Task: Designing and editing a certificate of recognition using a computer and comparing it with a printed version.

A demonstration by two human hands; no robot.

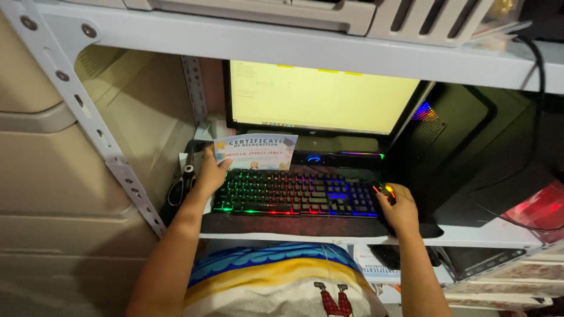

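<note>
Head view, only view. Left hand (210,171) gripped the lower left edge of a certificate (256,151), fingers closed on the sheet, holding it upright just behind the keyboard (294,192). The certificate was a wide rectangular paper, pale with blue heading print and small coloured ornaments at the corners; it stood right of the grip, leaning in front of the monitor's base. Directly above that grip sat the monitor (320,97), screen lit pale yellow with faint lines. Below and right of the left hand lay the keyboard, black, keys backlit green at the left, red in the middle, blue at the right, resting on a dark mat (282,225) over a white shelf (487,233).

Right hand (400,208) lay curled over a mouse (386,191) at the keyboard's right end, palm on top; only the mouse's front with a red-orange glow showed. How firmly the fingers closed could not be told.

Right of that hand stood a black computer case (470,147) with a coloured fan glow near its top left. Far right, a red glossy packet (540,208). Under the shelf, below the right wrist, a white printed paper (370,263) lay partly hidden. Left of the left hand, a perforated metal rack post (88,117) and beige panels.
</note>
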